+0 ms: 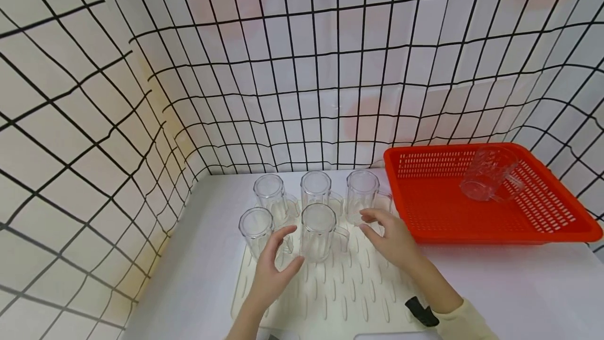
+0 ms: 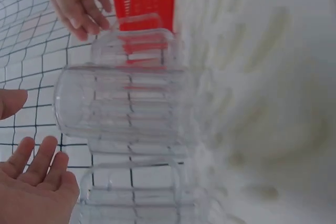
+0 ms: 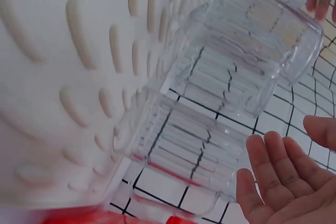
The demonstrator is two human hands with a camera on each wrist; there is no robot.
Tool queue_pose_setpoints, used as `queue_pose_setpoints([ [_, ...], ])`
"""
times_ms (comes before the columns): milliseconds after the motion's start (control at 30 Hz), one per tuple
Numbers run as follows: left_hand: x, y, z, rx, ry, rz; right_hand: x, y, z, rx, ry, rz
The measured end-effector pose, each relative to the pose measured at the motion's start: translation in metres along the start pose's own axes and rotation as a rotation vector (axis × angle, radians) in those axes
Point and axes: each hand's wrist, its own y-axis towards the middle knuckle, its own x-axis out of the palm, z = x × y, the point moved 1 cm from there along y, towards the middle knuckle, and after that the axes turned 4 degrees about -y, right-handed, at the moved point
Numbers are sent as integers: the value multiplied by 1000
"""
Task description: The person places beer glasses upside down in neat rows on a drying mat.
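While the head view takes in the whole layout, with 5 clear mugs standing on a cream drying mat (image 1: pixel 330 298) and a 6th mug (image 1: pixel 491 174) lying on its side in the red basket (image 1: pixel 557 230) to the right, the wrist views see only close glass and palms. From above, the left hand (image 1: pixel 273 269) hovers with fingers loosely spread just left of the front middle mug (image 1: pixel 318 232), and the right hand (image 1: pixel 394 240) sits opened just right of it, near the back right mug (image 1: pixel 362 195); neither grips anything. Seen from the left wrist, the left hand (image 2: pixel 34 187) shows as an empty palm with relaxed fingers beside the ribbed mug (image 2: pixel 123 106), with the right hand (image 2: pixel 79 1) beyond it. Seen from the right wrist, the right hand (image 3: pixel 283 179) lies flat and empty beside stacked-looking glass walls. Whether a fingertip grazes the glass cannot be told. The mug is transparent, faceted, with a side handle, upright on the mat's ridges.
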Motion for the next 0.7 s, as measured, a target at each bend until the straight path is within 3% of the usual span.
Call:
queue_pose_setpoints([
  [133,-7,-13,-7,21,112,-35,-14,-2,1,-17,-17,61],
  [200,-11,-18,-9,-3,166,-79,-23,-2,0,-25,-27,90],
  [400,-19,-29,-12,-154,312,-340,-50,-4,3,8,-95,133],
  [533,-23,-35,-16,-131,438,-464,-68,-6,11,49,-118,149],
  [600,-24,-38,-19,-109,471,-486,-76,-7,15,56,-130,158],
  [700,-26,-43,-23,-129,522,-517,-87,-7,21,54,-142,177],
])
